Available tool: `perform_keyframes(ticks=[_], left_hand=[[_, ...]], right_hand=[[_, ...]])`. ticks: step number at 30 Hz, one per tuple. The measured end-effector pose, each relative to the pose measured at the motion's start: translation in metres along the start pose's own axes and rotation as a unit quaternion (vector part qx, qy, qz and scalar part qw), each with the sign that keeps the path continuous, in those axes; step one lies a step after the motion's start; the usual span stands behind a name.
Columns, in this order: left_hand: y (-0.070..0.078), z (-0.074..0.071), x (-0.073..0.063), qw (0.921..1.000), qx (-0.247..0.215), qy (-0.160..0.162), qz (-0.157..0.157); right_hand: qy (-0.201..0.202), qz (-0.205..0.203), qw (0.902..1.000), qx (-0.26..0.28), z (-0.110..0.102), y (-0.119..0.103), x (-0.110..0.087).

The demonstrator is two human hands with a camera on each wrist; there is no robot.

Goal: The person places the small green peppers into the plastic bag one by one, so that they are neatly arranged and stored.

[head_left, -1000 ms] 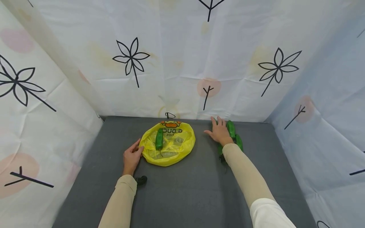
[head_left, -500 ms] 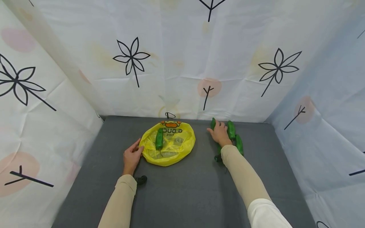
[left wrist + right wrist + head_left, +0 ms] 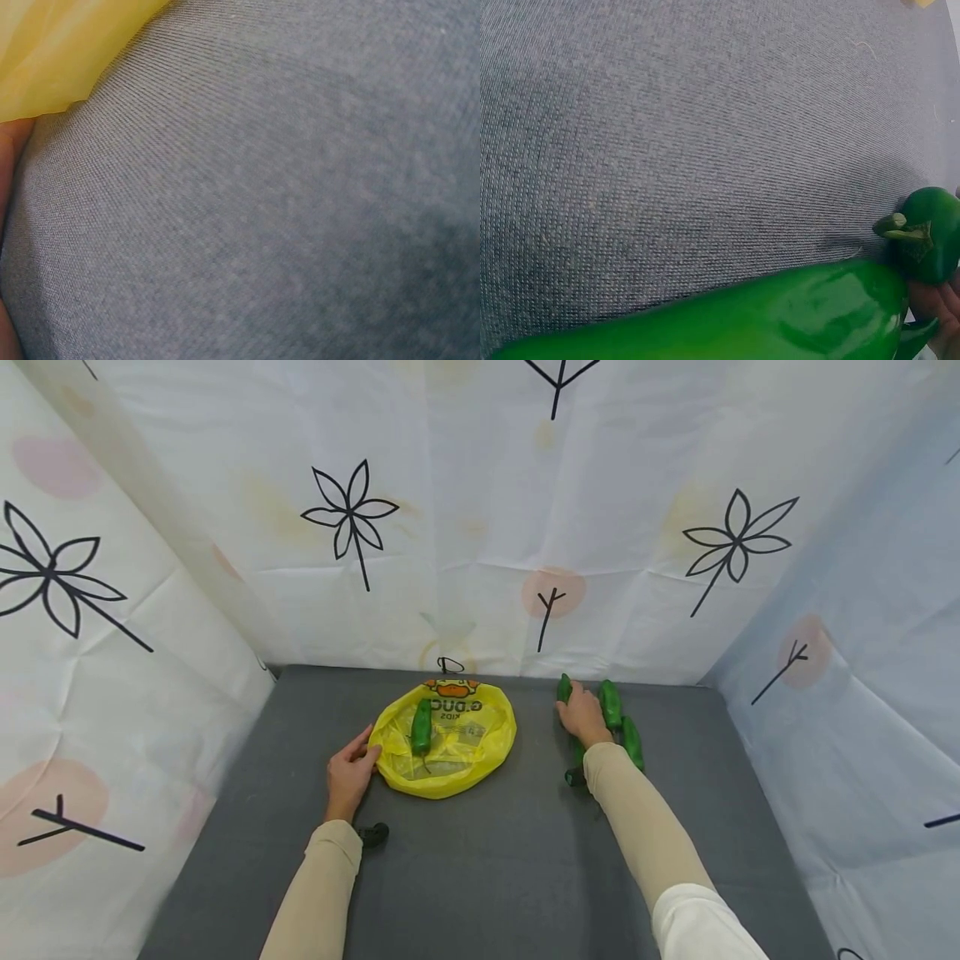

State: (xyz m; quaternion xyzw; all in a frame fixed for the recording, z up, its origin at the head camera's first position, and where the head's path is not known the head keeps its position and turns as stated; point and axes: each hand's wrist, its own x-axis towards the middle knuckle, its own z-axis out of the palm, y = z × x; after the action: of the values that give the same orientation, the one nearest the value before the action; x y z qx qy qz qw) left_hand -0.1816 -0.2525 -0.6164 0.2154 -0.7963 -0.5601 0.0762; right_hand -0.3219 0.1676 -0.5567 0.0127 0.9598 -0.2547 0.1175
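At the left rim of a yellow plastic bag (image 3: 495, 727), my left hand (image 3: 349, 779) pinches the edge between thumb and fingers. A green pepper (image 3: 422, 728) lies inside the spread-open bag. My right hand (image 3: 583, 714) holds another green pepper (image 3: 564, 688) by its side at the back of the table; its stem end shows in the right wrist view. Under that hand lies a further pepper (image 3: 780, 319), large in the right wrist view and partly hidden from the head view. To the hand's right are two more, an upper pepper (image 3: 611, 703) and a lower pepper (image 3: 632, 743).
The dark grey table (image 3: 480, 877) is enclosed by white printed cloth (image 3: 465, 527) at the back and both sides. Black wrist gear (image 3: 372, 835) shows beside the left wrist, and similar dark gear (image 3: 575, 777) by the right one.
My right hand's spread fingers have drawn in around the rear pepper, uncovering its tip. The left hand stays at the bag's rim.
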Motion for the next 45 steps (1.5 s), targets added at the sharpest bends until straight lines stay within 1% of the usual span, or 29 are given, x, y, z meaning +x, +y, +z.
perform_keyframes(ticks=[8, 12, 15, 20, 24, 31, 40, 45], left_hand=[[0.0, 0.0, 0.0, 1.0, 0.0, -0.002, 0.005], [-0.001, 0.0, 0.0, 1.0, 0.001, -0.005, 0.003], [-0.002, 0.0, 0.0, 1.0, -0.002, -0.001, 0.003], [-0.002, 0.0, 0.0, 0.9999, -0.009, 0.002, 0.006], [-0.002, 0.001, -0.001, 0.9999, -0.009, 0.002, 0.01], [-0.001, 0.001, -0.002, 0.9997, -0.013, 0.002, 0.022], [-0.002, 0.001, -0.001, 0.9997, -0.02, 0.004, 0.011], [-0.001, 0.001, -0.002, 0.9998, -0.019, 0.004, 0.01]], right_hand=[[-0.004, 0.008, 0.9996, 0.027, -0.009, 0.001, -0.003], [0.006, -0.002, 0.9989, 0.048, -0.014, 0.001, -0.002], [0.008, -0.008, 0.998, 0.063, -0.018, 0.0, -0.001], [0.002, -0.009, 0.997, 0.077, -0.025, -0.007, -0.005], [-0.004, -0.014, 0.9968, 0.078, -0.029, -0.014, -0.009], [0.001, -0.026, 0.9954, 0.093, -0.034, -0.023, -0.013], [-0.002, -0.056, 0.9915, 0.118, -0.037, -0.038, -0.023], [-0.007, -0.074, 0.9907, 0.114, -0.04, -0.048, -0.028]])
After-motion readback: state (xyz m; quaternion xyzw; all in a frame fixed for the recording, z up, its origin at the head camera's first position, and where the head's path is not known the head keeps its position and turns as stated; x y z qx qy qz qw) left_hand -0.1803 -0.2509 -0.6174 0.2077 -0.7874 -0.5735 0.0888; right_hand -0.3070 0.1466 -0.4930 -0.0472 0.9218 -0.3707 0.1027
